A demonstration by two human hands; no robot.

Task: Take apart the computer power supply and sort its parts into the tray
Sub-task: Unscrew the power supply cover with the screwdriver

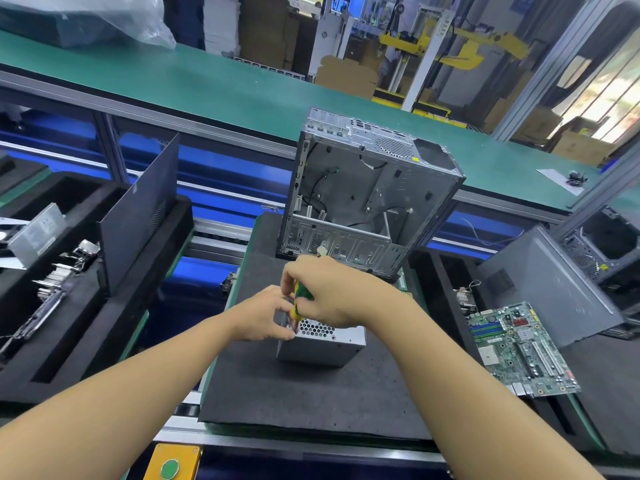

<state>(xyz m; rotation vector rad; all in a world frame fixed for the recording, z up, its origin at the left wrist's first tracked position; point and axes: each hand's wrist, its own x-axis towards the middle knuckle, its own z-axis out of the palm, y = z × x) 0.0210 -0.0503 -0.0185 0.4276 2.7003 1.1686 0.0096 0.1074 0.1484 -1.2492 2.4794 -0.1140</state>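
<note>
A grey metal power supply (325,346) with a honeycomb grille stands on the black foam mat (311,403) in front of me. My right hand (329,292) grips a green and yellow screwdriver (299,301), held upright with its tip down at the supply's top left corner. My left hand (263,317) holds that same corner, its fingers curled round the edge beside the screwdriver shaft. The screwdriver tip is hidden behind my fingers.
An empty computer case (367,199) stands upright at the mat's far end. A green motherboard (519,348) lies in the black tray on the right, next to a grey side panel (554,289). The black foam tray (114,299) on the left holds metal parts and an upright panel.
</note>
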